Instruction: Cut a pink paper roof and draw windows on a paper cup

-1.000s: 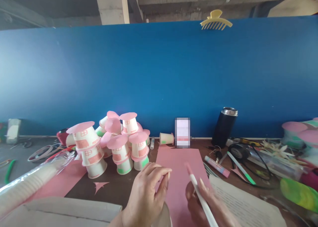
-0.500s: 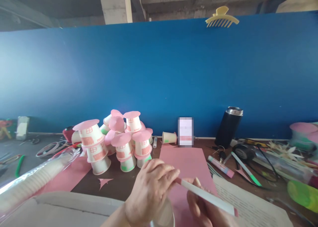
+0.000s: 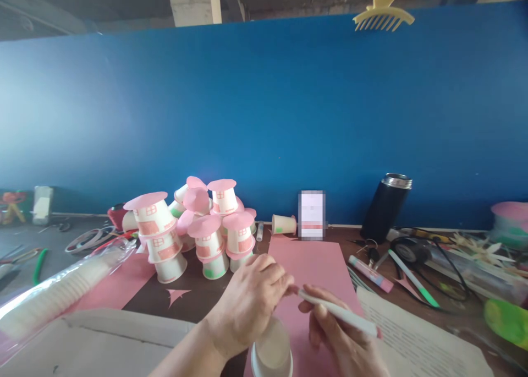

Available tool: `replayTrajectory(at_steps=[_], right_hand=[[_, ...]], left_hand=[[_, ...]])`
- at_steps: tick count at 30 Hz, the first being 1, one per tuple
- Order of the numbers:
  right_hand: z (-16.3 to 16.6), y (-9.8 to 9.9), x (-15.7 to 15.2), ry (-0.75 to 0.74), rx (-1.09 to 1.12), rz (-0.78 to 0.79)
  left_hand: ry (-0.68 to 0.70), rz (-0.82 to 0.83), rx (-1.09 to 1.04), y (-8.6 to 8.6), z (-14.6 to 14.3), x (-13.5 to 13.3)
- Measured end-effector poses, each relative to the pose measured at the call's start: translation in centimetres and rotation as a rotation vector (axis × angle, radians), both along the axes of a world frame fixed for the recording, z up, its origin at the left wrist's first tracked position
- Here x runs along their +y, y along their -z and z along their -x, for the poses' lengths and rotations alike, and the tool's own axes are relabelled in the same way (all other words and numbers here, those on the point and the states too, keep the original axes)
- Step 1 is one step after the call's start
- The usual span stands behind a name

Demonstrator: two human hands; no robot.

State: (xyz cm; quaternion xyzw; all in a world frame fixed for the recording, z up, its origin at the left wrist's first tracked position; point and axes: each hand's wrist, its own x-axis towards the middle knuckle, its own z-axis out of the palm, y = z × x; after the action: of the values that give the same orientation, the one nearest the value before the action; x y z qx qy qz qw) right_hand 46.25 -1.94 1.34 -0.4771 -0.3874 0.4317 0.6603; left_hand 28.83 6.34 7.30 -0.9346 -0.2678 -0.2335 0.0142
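Observation:
My right hand (image 3: 338, 338) grips a white marker (image 3: 340, 312) with pink ends, held almost level over a pink paper sheet (image 3: 313, 267). My left hand (image 3: 251, 300) is closed in a pinch on the marker's left end, at its cap. A white paper cup (image 3: 272, 355) sits just below both hands at the frame's bottom edge, partly hidden by the left wrist.
A pile of paper-cup houses with pink roofs (image 3: 198, 228) stands left of centre. A sleeve of stacked cups (image 3: 53, 297) lies at left. A black flask (image 3: 385, 206), pens (image 3: 412, 286), cables and a printed page (image 3: 424, 338) fill the right. A blue board (image 3: 264, 113) backs the desk.
The marker swung from upright in the right hand to nearly level. My left hand closed on its left tip. The view tilted slightly, bringing the white cup into sight.

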Motion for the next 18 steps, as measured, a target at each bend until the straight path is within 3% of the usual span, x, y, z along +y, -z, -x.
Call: replayTrajectory(at_steps=[5,10,18], right_hand=[[-1.4,-0.2,0.9,0.063,0.202,0.026],[-1.3,0.6,1.5,0.089,0.014,0.056],[-1.1,0.9,1.4,0.100,-0.059,0.106]], left_hand=[[-0.220,0.014,-0.018,0.3,1.4,2.3],[-0.392,0.170,0.200,2.1,0.9,2.6],[-0.484,0.194,0.228,4.9,0.6,2.9]])
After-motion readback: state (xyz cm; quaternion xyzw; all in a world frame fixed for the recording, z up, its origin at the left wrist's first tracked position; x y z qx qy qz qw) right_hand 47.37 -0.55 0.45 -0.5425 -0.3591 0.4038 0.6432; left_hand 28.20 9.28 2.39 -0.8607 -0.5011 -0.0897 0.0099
